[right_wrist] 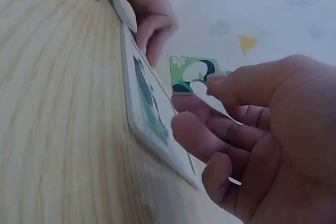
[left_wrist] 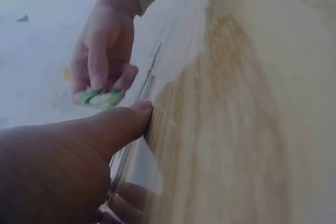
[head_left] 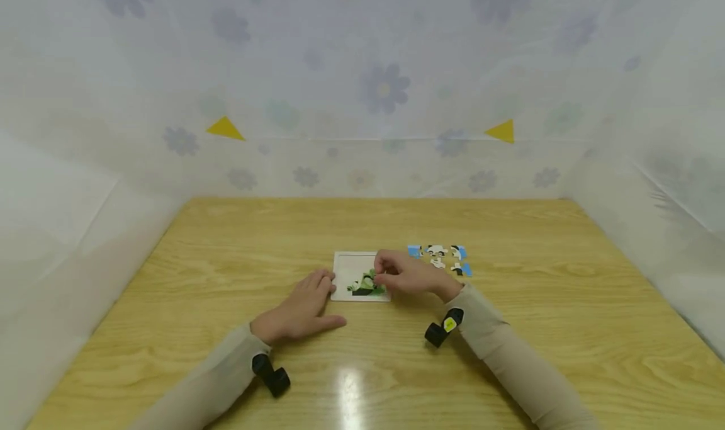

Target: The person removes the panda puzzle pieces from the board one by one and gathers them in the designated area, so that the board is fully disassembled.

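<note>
My right hand [head_left: 412,275] pinches a green jigsaw puzzle piece [right_wrist: 181,67] between thumb and fingers, above the right side of a white puzzle tray [head_left: 347,265]. In the right wrist view the piece shows a white flower and a dark-and-white shape, held upright and apart from the tray. Several joined green and black pieces [head_left: 359,288] lie along the tray's lower part. My left hand [head_left: 301,308] rests by the tray's left edge, its fingertips touching the rim and its thumb spread out on the table.
Several loose blue, white and black puzzle pieces [head_left: 436,252], with parts of a panda face, lie on the wooden table [head_left: 255,235] to the right of the tray, just beyond my right wrist. Flower-patterned white sheeting [head_left: 340,102] encloses the table's back and sides.
</note>
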Motion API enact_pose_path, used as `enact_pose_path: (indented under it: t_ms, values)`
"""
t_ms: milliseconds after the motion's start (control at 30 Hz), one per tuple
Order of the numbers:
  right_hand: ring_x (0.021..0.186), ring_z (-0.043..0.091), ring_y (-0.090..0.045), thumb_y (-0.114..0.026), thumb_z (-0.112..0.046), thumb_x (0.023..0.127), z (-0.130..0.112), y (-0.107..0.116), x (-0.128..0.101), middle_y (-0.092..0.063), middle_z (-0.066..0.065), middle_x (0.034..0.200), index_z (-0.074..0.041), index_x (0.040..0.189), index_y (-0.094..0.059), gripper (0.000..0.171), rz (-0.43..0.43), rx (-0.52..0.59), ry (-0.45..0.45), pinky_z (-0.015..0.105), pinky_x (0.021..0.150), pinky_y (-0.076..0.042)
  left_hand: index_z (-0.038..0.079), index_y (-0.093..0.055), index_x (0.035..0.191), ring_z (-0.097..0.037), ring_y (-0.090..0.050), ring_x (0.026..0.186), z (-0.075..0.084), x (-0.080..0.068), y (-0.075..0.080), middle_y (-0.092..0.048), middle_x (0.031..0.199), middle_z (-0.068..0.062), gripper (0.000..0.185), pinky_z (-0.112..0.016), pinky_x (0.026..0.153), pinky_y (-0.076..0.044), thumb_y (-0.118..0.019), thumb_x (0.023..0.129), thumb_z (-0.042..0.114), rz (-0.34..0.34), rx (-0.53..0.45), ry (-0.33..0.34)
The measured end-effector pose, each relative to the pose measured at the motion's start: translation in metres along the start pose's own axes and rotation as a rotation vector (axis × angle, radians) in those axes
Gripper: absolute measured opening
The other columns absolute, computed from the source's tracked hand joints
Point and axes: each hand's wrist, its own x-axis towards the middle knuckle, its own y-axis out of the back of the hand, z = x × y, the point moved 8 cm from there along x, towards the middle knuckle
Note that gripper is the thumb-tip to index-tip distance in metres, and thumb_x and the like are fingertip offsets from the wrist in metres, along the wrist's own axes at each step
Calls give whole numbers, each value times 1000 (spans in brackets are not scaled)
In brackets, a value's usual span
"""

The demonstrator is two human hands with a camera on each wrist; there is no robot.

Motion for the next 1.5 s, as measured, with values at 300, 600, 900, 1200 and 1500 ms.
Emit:
enact_pose_path:
  t_ms: [300, 600, 900, 1200, 1500]
  values:
    - [57, 13, -51, -54, -12, 99, 19, 23, -39, -61, 11, 75, -3, 94, -52, 10, 83, -100, 27, 26, 55, -46, -1, -48, 118, -38, -31, 134, -5, -2, 4, -35, 142, -22, 56, -56, 109, -27, -64, 89, 45, -3, -6, 24]
    - [57, 3, -50, -58, -9, 96, 30, 32, -58, -60, -2, 74, -5, 96, -55, 6, 121, -246, -4, 24, 54, -46, -1, -46, 120, -37, -32, 133, -5, 0, 7, -34, 141, -21, 59, -55, 110, -27, -62, 90, 47, -15, 12, 16]
    - [63, 1, -48, -60, -9, 95, 26, 38, -62, -60, -4, 77, -5, 95, -58, 5, 144, -384, 8, 22, 58, -44, 0, -46, 121, -37, -30, 134, -3, 2, 9, -32, 143, -21, 58, -55, 110, -25, -61, 91, 48, -27, 4, 19]
    - [61, 1, -46, -59, -10, 95, 25, 36, -64, -58, -4, 74, -6, 95, -58, 4, 156, -394, 9, 22, 57, -43, 1, -45, 119, -36, -32, 132, 0, 0, 10, -32, 141, -20, 56, -54, 108, -28, -62, 91, 47, -27, -4, 17]
    - [62, 2, -47, -56, -13, 97, 23, 39, -59, -57, -6, 77, -10, 94, -59, 5, 173, -391, -32, 23, 59, -43, 1, -46, 120, -36, -32, 132, 0, 1, 11, -33, 141, -19, 58, -54, 109, -28, -62, 90, 48, -21, -2, 21]
